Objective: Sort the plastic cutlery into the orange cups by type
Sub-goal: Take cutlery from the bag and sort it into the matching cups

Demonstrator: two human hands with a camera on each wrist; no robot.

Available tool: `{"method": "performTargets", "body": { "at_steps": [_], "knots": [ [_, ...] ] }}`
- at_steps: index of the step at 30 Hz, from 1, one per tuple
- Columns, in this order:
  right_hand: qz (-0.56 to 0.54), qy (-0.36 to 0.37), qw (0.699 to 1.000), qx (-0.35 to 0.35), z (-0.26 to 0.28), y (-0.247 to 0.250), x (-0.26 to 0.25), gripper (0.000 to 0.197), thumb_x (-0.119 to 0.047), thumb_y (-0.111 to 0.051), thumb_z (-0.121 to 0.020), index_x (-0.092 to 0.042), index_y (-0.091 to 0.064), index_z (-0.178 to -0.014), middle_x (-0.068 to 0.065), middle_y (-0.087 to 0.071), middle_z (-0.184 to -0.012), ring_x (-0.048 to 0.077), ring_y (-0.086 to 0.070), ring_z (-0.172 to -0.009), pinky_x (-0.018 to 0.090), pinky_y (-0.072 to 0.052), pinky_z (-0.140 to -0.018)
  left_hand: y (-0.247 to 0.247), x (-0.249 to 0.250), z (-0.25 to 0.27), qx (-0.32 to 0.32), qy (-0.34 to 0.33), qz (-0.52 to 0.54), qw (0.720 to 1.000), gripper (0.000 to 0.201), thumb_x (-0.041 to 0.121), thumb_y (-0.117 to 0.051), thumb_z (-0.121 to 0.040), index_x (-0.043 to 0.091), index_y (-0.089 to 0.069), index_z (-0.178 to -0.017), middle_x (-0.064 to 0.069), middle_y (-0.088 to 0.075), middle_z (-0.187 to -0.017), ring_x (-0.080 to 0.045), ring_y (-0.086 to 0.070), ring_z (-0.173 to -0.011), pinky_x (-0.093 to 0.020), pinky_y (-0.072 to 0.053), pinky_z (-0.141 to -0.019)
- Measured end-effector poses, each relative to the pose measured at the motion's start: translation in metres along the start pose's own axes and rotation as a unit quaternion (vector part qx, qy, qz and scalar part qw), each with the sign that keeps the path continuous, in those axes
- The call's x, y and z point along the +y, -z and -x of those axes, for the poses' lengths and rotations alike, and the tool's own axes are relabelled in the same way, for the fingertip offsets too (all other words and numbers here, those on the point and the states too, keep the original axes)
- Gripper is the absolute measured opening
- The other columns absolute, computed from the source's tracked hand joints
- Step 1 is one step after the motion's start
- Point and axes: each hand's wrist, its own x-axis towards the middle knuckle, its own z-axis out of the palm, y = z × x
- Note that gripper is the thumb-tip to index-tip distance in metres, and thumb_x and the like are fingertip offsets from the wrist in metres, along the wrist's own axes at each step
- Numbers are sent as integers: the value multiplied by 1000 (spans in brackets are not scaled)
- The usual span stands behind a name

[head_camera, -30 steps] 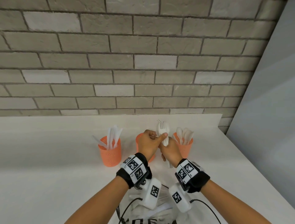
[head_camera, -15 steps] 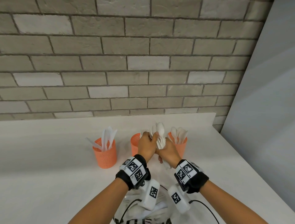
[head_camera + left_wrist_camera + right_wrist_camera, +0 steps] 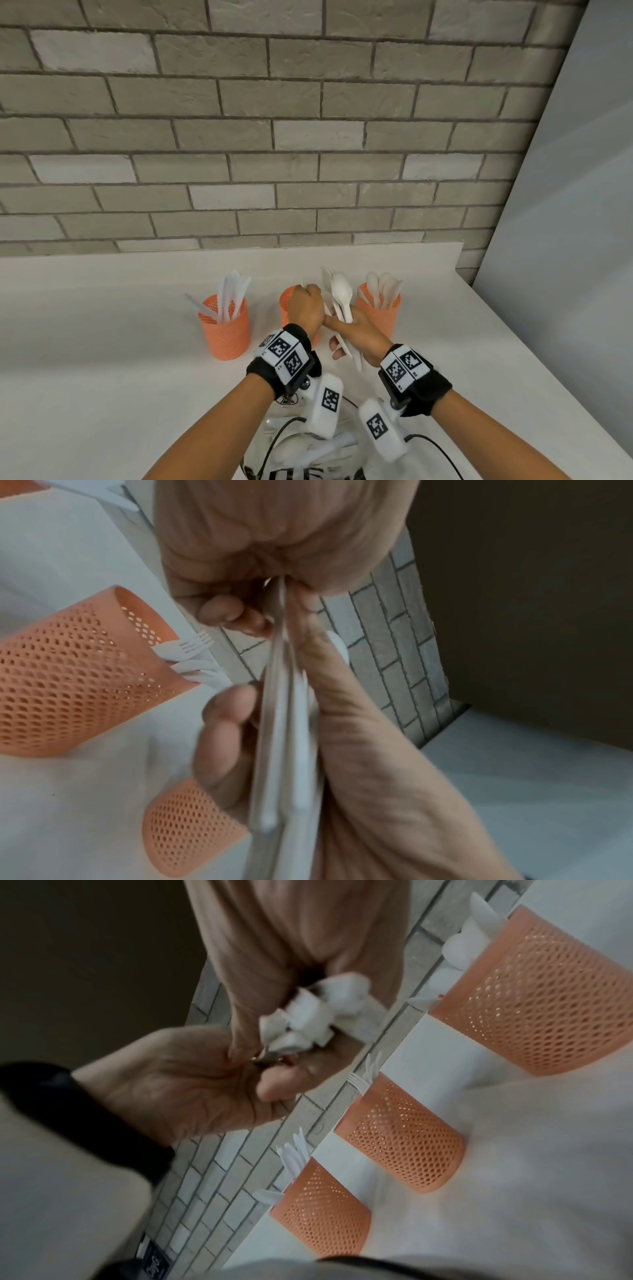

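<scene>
The right hand (image 3: 356, 337) grips a bundle of white cutlery (image 3: 340, 301) upright while the left hand (image 3: 306, 308) pinches one piece, likely to sort it into the orange cups (image 3: 226, 329).

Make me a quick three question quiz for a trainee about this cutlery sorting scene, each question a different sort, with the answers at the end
1. True or false: the right hand grips a bundle of white cutlery.
2. Multiple choice: the forks stand in which orange cup? A) left cup B) middle cup C) right cup
3. Fill in: the right cup holds ____.

Key
1. True; the left hand pinches a piece from the bundle.
2. B
3. spoons
</scene>
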Motion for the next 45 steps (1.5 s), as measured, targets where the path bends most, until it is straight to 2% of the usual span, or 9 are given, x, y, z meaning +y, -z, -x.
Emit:
{"method": "performTargets", "body": {
  "at_steps": [6, 10, 14, 19, 26, 33, 39, 43, 45],
  "knots": [
    [-62, -31, 997, 27, 2, 5, -9, 19, -36, -46, -95, -20, -48, -86, 0, -37, -58, 8, -48, -37, 25, -52, -41, 23, 12, -9, 27, 38, 243, 969, 19, 21, -24, -101, 10, -39, -102, -9, -52, -64, -21, -56, -51, -20, -46, -41],
    [-66, -42, 996, 48, 0, 7, -7, 27, -40, -40, -97, -15, -47, -90, 0, -37, -58, 6, -34, -30, 17, -35, -34, 35, 13, -18, 60, 29, 229, 971, 11, 16, -41, -97, 10, -46, -89, -2, -37, -54, -6, -36, -30, -15, -29, -35],
    [6, -3, 997, 80, -4, 3, -4, 26, -37, -40, -98, -14, -51, -103, 2, -46, -62, 5, -33, -31, 16, -29, -34, 38, 9, -14, 16, 61, 175, 982, 26, 12, -59, -85, 13, -49, -61, 6, -41, -35, -9, -37, -33, -18, -30, -39],
    [101, 72, 987, 101, -6, -3, 1, 17, -29, -43, -98, -15, -53, -103, 0, -46, -58, 2, -35, -34, 15, -28, -35, 32, 13, 2, -30, 54, 171, 983, 20, 26, -64, -86, 9, -62, -75, 10, -42, -27, -1, -36, -23, -10, -27, -31],
    [227, 124, 958, 124, -8, -2, 11, 20, -25, -49, -96, -16, -55, -113, -15, -50, -67, 0, -47, -61, 18, -35, -60, 21, 14, 7, -4, 65, 213, 975, 29, 24, -69, -82, 13, -50, -62, -1, -45, -55, -1, -36, -23, -10, -26, -31],
    [87, 87, 989, 83, 3, -1, 0, 9, -24, -40, -99, -26, -48, -96, 3, -52, -63, 6, -43, -38, 19, -32, -35, 20, 14, 3, 2, 97, 226, 969, 26, 19, -58, -90, 11, -51, -66, -3, -45, -57, -12, -41, -43, -20, -35, -43],
    [77, 57, 993, 64, 6, -5, -6, 9, -25, -40, -100, -26, -46, -93, 3, -52, -68, 6, -48, -36, 19, -38, -35, 18, 5, 0, -35, 165, 298, 940, 27, 20, -39, -95, 4, -50, -76, -3, -38, -43, -10, -32, -27, -12, -27, -32],
    [109, 76, 989, 69, 3, -6, 0, 15, -23, -41, -99, -17, -43, -113, 5, -49, -69, 3, -40, -31, 18, -33, -33, 13, 3, 1, -44, 142, 292, 945, 32, 34, -51, -90, 8, -55, -72, -3, -47, -52, -9, -37, -29, -14, -29, -32],
    [112, 70, 989, 69, 3, -5, 0, 13, -23, -41, -99, -16, -45, -109, 6, -50, -68, 4, -42, -31, 19, -34, -32, 9, 1, 2, -48, 133, 245, 959, 26, 25, -57, -89, 9, -54, -69, -4, -47, -55, -6, -38, -28, -15, -30, -33]
  ]
}}
